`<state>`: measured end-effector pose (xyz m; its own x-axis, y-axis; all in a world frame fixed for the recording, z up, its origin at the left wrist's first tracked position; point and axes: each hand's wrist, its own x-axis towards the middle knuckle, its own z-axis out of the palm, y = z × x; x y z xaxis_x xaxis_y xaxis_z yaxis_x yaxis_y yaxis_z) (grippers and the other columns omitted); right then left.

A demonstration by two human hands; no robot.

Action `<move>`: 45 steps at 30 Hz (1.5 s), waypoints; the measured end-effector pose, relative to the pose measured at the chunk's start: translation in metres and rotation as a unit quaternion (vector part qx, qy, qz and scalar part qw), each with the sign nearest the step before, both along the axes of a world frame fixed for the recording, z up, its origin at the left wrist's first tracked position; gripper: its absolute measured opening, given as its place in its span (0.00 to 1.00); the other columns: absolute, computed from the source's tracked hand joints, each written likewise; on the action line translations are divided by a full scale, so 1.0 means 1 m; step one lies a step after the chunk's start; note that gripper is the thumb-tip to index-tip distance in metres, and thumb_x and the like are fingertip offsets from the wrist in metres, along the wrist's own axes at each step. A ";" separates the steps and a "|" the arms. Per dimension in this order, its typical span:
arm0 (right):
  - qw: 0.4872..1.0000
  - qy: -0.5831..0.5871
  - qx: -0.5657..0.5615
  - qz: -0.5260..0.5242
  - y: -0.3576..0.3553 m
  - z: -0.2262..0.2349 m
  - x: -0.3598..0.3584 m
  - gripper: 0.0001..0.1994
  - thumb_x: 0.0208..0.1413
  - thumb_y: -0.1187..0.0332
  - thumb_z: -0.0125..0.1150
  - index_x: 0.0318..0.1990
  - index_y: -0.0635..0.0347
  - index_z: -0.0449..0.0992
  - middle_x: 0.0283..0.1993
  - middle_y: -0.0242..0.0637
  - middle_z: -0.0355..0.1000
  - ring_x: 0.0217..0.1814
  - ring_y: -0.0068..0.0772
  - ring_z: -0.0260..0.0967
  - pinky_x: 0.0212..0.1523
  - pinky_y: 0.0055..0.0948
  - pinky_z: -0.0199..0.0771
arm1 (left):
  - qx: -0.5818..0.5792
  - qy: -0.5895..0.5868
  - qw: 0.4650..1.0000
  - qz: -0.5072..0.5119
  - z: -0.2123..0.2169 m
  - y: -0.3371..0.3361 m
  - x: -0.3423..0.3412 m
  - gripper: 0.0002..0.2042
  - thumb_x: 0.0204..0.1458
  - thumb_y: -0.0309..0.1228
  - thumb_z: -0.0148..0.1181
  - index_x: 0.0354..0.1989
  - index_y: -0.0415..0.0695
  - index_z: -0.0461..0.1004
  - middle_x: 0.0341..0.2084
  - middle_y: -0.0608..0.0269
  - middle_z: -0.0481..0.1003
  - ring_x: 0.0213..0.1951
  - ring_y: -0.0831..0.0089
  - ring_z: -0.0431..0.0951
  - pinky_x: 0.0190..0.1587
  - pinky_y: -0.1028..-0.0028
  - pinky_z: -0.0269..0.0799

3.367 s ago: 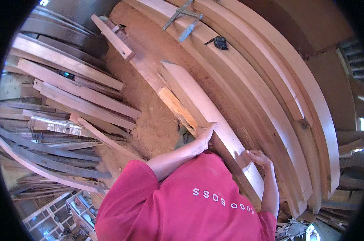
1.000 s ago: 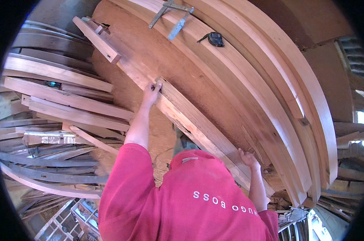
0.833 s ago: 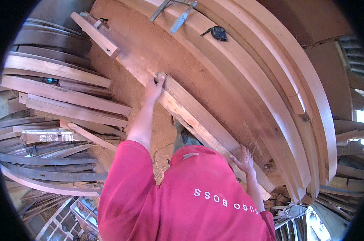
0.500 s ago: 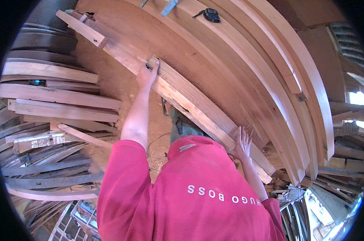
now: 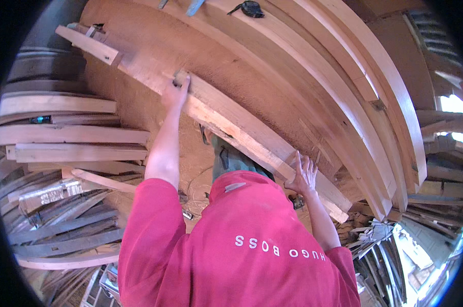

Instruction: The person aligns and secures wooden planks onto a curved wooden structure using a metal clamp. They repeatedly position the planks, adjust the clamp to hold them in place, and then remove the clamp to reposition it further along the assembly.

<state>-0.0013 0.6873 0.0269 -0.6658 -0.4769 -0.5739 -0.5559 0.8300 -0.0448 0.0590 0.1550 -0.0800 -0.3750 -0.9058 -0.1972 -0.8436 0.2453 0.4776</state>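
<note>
The thick beam (image 5: 244, 123) lies just beyond my body, across the middle of the frame, with its long axis slanting from the upper middle down to the lower right. That slant is what matters: the upper-left end is the far one, and my left hand (image 5: 175, 92) is right on it, arm stretched long, thumb over the top and the palm against the end. The fingers underneath are hidden from me, but it looks to be a firm hold.

My right hand (image 5: 305, 176) is well apart from the left, down the slant and closer in to me. It isn't wrapped around anything: the fingers are spread, set against the near edge and top face, thumb out to the side. A stretch of beam runs past it toward the lower right, so this hand is nearer that end without being on it.

The near side face is paler and rough, with a dark hollow along it. Beyond the beam is sawdust (image 5: 154, 51), then the long curved timbers (image 5: 313, 77) sweeping around the upper right.
</note>
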 end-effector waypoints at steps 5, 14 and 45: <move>1.000 0.016 -0.004 0.025 0.002 0.005 -0.006 0.66 0.25 0.50 0.79 0.75 0.50 0.43 0.68 0.55 0.54 0.69 0.63 0.53 0.65 0.67 0.55 | -0.010 -0.021 1.000 0.006 0.016 0.007 0.010 0.37 0.49 0.65 0.59 0.52 0.41 0.73 0.42 0.41 0.80 0.47 0.44 0.79 0.51 0.52 0.72; 0.994 -0.010 -0.099 -0.040 0.009 -0.007 -0.031 0.62 0.26 0.41 0.79 0.70 0.61 0.53 0.65 0.50 0.59 0.68 0.55 0.56 0.69 0.59 0.48 | -0.061 -0.002 0.998 0.014 0.006 0.018 -0.009 0.29 0.57 0.58 0.55 0.41 0.38 0.76 0.30 0.41 0.80 0.36 0.42 0.81 0.40 0.51 0.73; 0.956 0.137 -0.198 -0.167 0.014 -0.075 -0.030 0.11 0.64 0.61 0.51 0.40 0.56 0.78 0.44 0.39 0.75 0.49 0.45 0.70 0.56 0.47 0.60 | -0.061 0.029 0.998 0.001 -0.015 0.010 -0.010 0.28 0.66 0.49 0.47 0.48 0.28 0.72 0.41 0.39 0.78 0.41 0.54 0.78 0.46 0.61 0.71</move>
